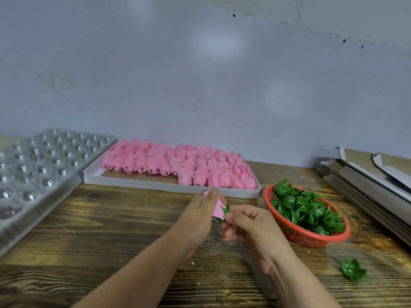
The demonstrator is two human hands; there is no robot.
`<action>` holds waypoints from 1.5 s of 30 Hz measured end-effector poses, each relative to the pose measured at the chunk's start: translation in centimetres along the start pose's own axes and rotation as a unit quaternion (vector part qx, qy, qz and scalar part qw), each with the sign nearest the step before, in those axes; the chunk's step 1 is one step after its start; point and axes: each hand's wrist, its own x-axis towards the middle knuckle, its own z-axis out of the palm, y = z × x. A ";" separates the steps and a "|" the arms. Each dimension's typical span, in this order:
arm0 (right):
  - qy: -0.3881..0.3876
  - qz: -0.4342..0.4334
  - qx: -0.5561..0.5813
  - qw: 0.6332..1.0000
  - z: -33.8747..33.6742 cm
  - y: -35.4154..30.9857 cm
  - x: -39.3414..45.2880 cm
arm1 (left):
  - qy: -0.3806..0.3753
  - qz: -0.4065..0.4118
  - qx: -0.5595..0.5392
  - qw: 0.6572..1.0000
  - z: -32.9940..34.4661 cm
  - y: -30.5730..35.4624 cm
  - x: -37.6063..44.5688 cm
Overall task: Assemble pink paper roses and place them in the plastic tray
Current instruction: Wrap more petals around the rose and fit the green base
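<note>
From the head camera, your left hand (201,210) gripped a pink paper rose (217,208), fingers curled round the bloom, its tip showing above your fingertip at about twelve o'clock. Your right hand (251,225) pinched a green plastic calyx (224,213) against the flower's base, thumb and forefinger closed on it. The two hands met just above the wooden table (111,230).

The relation that mattered was this: the rose's long axis ran roughly from eleven o'clock at the tip to five o'clock at the base, and the calyx sat at that lower end, touching it. Whether it was fully seated could not be told.

The plastic tray (40,165) lay well apart at nine to ten o'clock, on your left hand's side. The box of pink blooms (178,167) stood at twelve o'clock, the red basket (295,235) of calyxes at three.
</note>
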 end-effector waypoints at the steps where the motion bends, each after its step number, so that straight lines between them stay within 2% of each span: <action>1: 0.002 -0.004 -0.005 1.000 0.0 0.0 0.0 | -0.007 0.007 0.011 1.000 0.0 0.1 0.0; 7: 0.035 -0.047 -0.044 0.997 0.3 0.2 0.0 | 0.003 -0.009 0.008 1.000 -0.3 0.2 0.4; 12: 0.010 -0.126 -0.107 0.986 0.2 0.1 -0.2 | 0.029 -0.060 -0.024 0.997 -0.5 0.0 0.8; 17: 0.000 -0.188 -0.218 0.958 -0.1 0.7 0.0 | 0.017 -0.107 -0.120 0.987 -0.6 0.3 0.6; 21: -0.013 -0.227 -0.319 0.920 -0.3 0.8 -0.2 | 0.009 -0.161 -0.180 0.970 -0.9 0.3 0.5; 23: -0.013 -0.222 -0.310 0.924 -0.2 0.6 -0.3 | 0.010 -0.176 -0.198 0.964 -1.1 0.3 0.6; 27: -0.007 -0.162 -0.147 0.976 -0.3 0.4 -0.2 | 0.023 -0.172 -0.224 0.959 -1.4 0.4 1.0; 29: -0.007 -0.150 -0.120 0.981 -0.3 0.4 -0.1 | 0.025 -0.165 -0.230 0.959 -1.4 0.3 1.0; 34: -0.001 -0.180 -0.147 0.973 -0.1 0.6 0.0 | 0.038 -0.156 -0.234 0.959 -1.0 -0.1 1.0; 41: 0.001 -0.220 -0.248 0.943 -0.5 1.4 0.3 | 0.035 -0.178 -0.227 0.957 -0.7 -0.6 1.2; 43: 0.015 -0.245 -0.279 0.928 -0.4 1.4 0.3 | 0.033 -0.183 -0.236 0.954 -0.8 -0.5 1.3; 45: 0.027 -0.290 -0.331 0.897 -0.2 1.5 0.3 | 0.041 -0.184 -0.247 0.951 -0.9 -0.5 1.4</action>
